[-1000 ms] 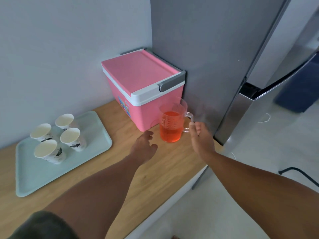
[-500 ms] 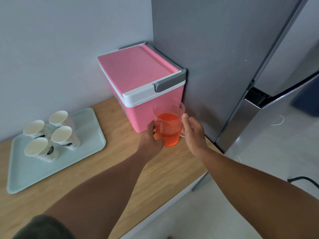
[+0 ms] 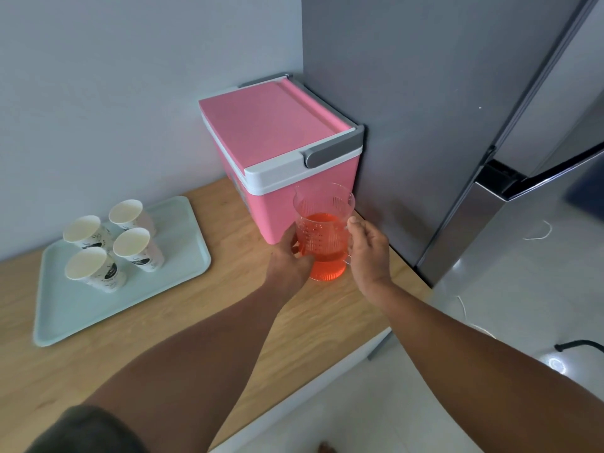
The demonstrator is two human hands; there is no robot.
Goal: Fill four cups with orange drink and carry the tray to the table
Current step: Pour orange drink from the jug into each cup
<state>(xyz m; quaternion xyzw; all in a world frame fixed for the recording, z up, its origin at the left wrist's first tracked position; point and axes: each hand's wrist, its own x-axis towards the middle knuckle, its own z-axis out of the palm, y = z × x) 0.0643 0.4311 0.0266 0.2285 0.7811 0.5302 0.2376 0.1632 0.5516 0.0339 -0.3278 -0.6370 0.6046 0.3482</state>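
A clear plastic jug (image 3: 323, 237), roughly half full of orange drink, stands on the wooden counter (image 3: 202, 308) in front of a pink cooler box. My left hand (image 3: 289, 261) wraps the jug's left side. At the jug's right side my right hand (image 3: 369, 253) is closed on the handle. A pale green tray (image 3: 98, 308) lies at the counter's left. Several empty white paper cups (image 3: 134, 245) stand upright on its far half.
The pink cooler box (image 3: 277, 148), its lid closed, stands against the grey wall and a tall grey fridge (image 3: 425, 125). The counter's front edge runs diagonally below my arms, with light floor and a black cable (image 3: 578, 344) to the right.
Both hands moved in from apart and closed on the jug, left on its side and right on the handle. The view shifted slightly right, so the tray sits further left.
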